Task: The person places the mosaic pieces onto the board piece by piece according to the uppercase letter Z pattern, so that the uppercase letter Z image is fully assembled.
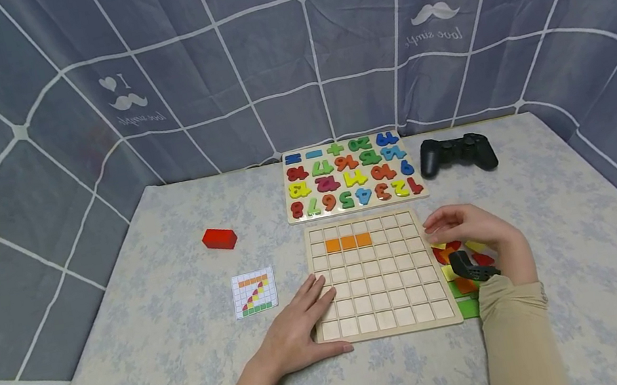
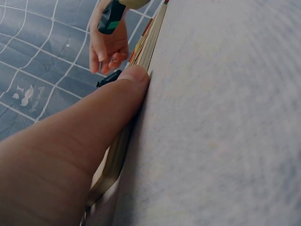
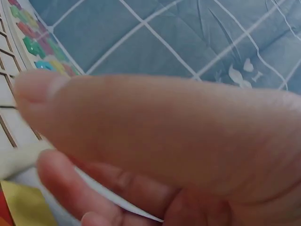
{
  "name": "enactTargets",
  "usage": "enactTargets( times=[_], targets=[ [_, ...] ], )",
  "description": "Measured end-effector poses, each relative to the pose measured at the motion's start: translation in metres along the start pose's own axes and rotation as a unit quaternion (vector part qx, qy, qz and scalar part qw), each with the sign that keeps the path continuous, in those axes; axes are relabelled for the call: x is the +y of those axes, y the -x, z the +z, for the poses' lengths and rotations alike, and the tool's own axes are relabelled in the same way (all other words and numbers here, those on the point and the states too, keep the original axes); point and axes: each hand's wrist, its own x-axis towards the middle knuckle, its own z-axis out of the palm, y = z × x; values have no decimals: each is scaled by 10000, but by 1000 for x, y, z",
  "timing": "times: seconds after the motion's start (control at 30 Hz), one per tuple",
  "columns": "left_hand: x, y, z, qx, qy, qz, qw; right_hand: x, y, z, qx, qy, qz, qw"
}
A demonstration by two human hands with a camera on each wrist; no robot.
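My left hand [image 1: 292, 337] rests at the lower left corner of a wooden grid board [image 1: 386, 301], fingers spread over its left edge and thumb along the front edge. Three orange square tiles [image 1: 348, 242] lie side by side in the board's second row from the top. Just past the board's right edge is my right hand [image 1: 474, 225], its fingers loosely bent and nothing showing between thumb and fingers. Beneath its wrist lie several red, yellow, orange and green pieces [image 1: 469, 308], partly hidden by hand and sleeve. Left of the board lies a pattern card [image 1: 254, 293] with coloured cells.
Behind the grid board lies a number puzzle board [image 1: 351, 171] with colourful digits. A black game controller [image 1: 457, 154] sits to its right. At the left is a red block [image 1: 220, 239]. A grid-patterned curtain [image 1: 284, 52] surrounds the table's back and sides.
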Motion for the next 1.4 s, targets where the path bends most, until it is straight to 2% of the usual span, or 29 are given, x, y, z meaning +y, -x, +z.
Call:
enactTargets(
  times=[0.3, 0.57, 0.97, 1.17, 1.4],
  targets=[
    [0, 0, 0, -43, -9, -55, 10000, 11, 8, -7, -408, -491, 178, 9978],
    [1, 0, 0, -45, -13, -50, 10000, 14, 12, -8, -355, -484, 502, 9969],
    [1, -1, 0, -20, -10, -88, 10000, 21, 10, -10, -509, -742, 433, 9950],
    [1, -1, -1, -18, 10, -66, 10000, 20, 9, -9, -583, -635, 474, 9951],
    [1, -1, -1, -20, 12, -59, 10000, 13, 4, -5, -523, 10, 603, 9968]
  ],
)
